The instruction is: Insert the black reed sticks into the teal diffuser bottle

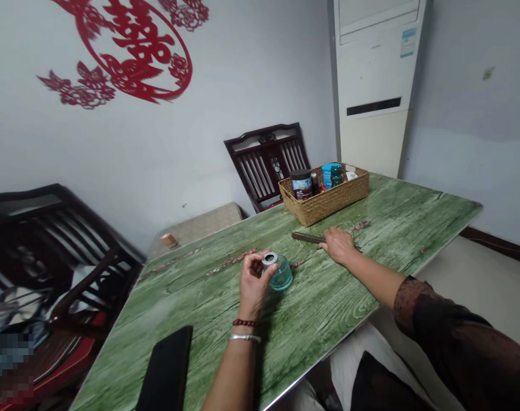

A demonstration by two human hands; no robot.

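With thumb and fingertips, my left hand (pixel 252 285) pinches the silver collar at the neck of a light-blue glass bottle (pixel 283 277). The bottle stands on the table, and its collar has a dark opening in the middle. Farther right, my right hand (pixel 339 245) is closed over a bundle of thin dark sticks (pixel 306 237) lying flat on the tabletop. Their left ends stick out past my fingers; the middle of the bundle is hidden under the hand.
The green wood-patterned table (pixel 328 308) carries a woven basket (pixel 332 205) of jars and packets at the back. A black phone-like slab (pixel 165 368) lies at the front left. Dark wooden chairs (pixel 263 160) stand behind and at the left, and a tall white air conditioner (pixel 373 74) beyond.
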